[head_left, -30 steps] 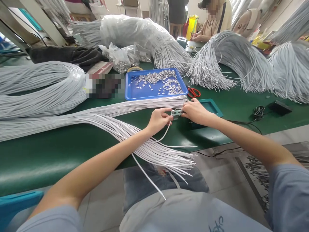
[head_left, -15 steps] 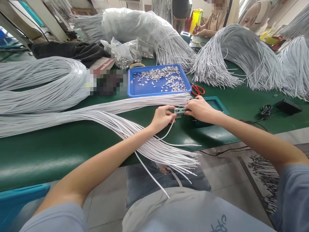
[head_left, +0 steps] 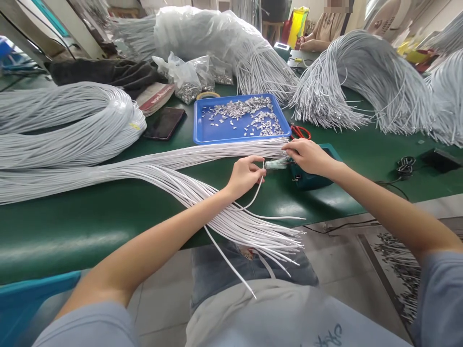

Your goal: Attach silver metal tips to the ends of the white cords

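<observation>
My left hand [head_left: 248, 176] is closed in a pinch on the end of a white cable [head_left: 257, 192], which loops down from it to the bundle. Just right of those fingertips is a pale green tool [head_left: 276, 164], its far end partly behind my right hand. My right hand [head_left: 307, 155] is curled, its fingertips by the cut ends of the upper white cable bundle [head_left: 217, 153]. Whatever they grip is too small to make out. Below my right hand sits a teal box [head_left: 307, 177]. A second bundle of white cables [head_left: 231, 221] fans over the table's front edge.
A blue tray [head_left: 217, 134] of small metal pieces lies behind my hands, with red-handled scissors [head_left: 302, 132] beside it. Further back are bagged metal parts [head_left: 188, 82], large grey cable coils [head_left: 376, 72] and a dark phone [head_left: 165, 123]. A person [head_left: 325, 31] sits across the table.
My right hand has shifted right, away from the green tool, toward the upper bundle's ends. The green tool has turned and shows its side differently. My left hand still pinches the cable.
</observation>
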Demonstrator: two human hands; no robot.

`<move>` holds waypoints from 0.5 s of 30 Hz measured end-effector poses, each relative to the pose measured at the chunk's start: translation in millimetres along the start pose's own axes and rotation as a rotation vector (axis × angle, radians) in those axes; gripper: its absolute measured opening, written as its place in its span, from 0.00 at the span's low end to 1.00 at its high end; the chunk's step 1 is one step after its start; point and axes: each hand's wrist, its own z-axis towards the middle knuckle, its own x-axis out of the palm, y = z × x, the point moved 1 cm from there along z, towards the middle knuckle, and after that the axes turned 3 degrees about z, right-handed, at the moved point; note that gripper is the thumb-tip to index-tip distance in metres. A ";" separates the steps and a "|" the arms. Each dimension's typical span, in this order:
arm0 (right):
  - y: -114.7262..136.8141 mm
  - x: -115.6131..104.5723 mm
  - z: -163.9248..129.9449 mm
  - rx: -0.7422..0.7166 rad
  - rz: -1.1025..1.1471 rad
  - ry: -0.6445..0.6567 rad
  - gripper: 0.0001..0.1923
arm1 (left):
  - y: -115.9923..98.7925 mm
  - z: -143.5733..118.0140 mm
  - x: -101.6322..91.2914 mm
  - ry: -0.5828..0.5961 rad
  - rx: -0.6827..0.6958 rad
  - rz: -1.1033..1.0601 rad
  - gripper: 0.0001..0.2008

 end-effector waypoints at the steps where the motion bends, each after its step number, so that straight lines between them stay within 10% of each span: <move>1: -0.7 0.7 0.3 0.005 0.019 -0.005 0.21 | -0.5 0.8 -1.9 -0.020 0.010 0.003 0.14; 8: -0.9 -0.5 -1.9 -0.003 0.174 -0.211 0.19 | -10.6 4.1 -11.5 -0.166 0.140 -0.086 0.20; 15: 49.8 27.0 -24.1 -0.396 0.417 -0.630 0.15 | -15.3 -6.4 -15.2 -0.167 0.287 -0.040 0.15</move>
